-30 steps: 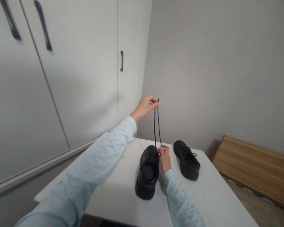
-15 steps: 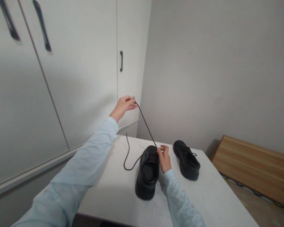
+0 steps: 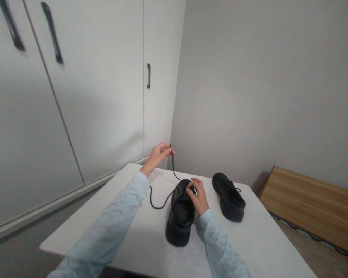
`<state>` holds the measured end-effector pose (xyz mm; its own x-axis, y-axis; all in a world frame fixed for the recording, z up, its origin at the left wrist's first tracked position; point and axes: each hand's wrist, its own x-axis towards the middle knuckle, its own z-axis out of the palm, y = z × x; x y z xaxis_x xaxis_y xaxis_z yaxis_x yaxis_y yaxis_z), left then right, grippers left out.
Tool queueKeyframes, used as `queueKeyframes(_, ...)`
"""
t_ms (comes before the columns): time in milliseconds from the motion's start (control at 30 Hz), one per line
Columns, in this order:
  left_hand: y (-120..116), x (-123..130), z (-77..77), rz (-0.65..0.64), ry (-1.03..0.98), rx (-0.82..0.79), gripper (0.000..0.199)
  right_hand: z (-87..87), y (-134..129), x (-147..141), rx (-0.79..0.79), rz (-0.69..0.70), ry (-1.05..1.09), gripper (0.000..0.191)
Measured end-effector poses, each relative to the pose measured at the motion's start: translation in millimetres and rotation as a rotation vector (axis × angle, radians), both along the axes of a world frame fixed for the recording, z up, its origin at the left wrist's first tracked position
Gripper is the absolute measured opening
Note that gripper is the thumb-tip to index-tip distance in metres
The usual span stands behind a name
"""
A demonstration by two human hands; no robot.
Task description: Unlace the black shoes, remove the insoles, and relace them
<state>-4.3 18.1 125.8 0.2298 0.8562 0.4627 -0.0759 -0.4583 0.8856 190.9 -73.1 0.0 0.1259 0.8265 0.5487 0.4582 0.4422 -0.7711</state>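
Observation:
A black lace-up shoe [image 3: 178, 226] stands on the white table with its heel toward me. My left hand [image 3: 159, 154] is raised beyond it on the left, thumb and fingers pinching a black shoelace [image 3: 173, 164] close to its tip. From there the lace hangs slightly curved down to the front of the shoe. My right hand [image 3: 199, 196] is at the right side of the lacing, thumb and forefinger drawn together over the shoe opening; what lies between them cannot be made out. The other lace end curls on the table left of the shoe.
A second black shoe [image 3: 229, 199], laced, stands to the right on the white table [image 3: 249, 247]. White cabinets [image 3: 98, 85] with dark handles rise at the left, a grey wall [image 3: 263, 85] behind. A wooden board [image 3: 313, 204] and a cable are at the right.
My left hand has come down and slightly right with the lace, which has gone from taut to slack. My right hand has shifted slightly left over the shoe's opening.

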Motion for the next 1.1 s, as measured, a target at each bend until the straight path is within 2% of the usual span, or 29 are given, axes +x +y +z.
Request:
queueKeyframes(267, -10.1, 9.7, -72.9, 0.03, 0.1, -0.04, 0.02, -6.3, 2.8, -0.2, -0.084, 0.042, -0.097, 0.008)
queueKeyframes(433, -12.7, 6.9, -100.7, -0.076, 0.249, -0.013, 0.019, -8.6, 4.5, -0.2, -0.113, 0.053, -0.114, 0.015)
queueKeyframes(567, -17.6, 1.8, -108.2, -0.129, 0.344, 0.046, 0.017, -10.4, 6.1, -0.7, -0.133, 0.067, -0.093, 0.021)
queueKeyframes(733, -21.5, -3.0, -110.8, -0.108, 0.537, 0.187, 0.015, -15.0, 9.5, -1.4, -0.144, 0.076, -0.068, 0.026)
queueKeyframes(833, -22.4, -2.5, -112.6, -0.098, 0.637, 0.294, 0.015, -15.2, 9.7, -2.1, -0.146, 0.069, -0.064, 0.022)
queueKeyframes(933, -23.8, 0.6, -114.8, -0.113, 0.677, 0.355, 0.015, -12.6, 8.1, -3.8, -0.153, 0.075, -0.057, 0.016)
queueKeyframes(1033, -25.9, 4.2, -116.6, -0.118, 0.69, 0.393, 0.015, -10.8, 6.5, -5.5, -0.167, 0.082, -0.06, 0.026)
queueKeyframes(1100, -27.1, 5.7, -117.5, -0.107, 0.697, 0.401, 0.014, -11.6, 6.5, -5.7, -0.167, 0.075, -0.073, 0.021)
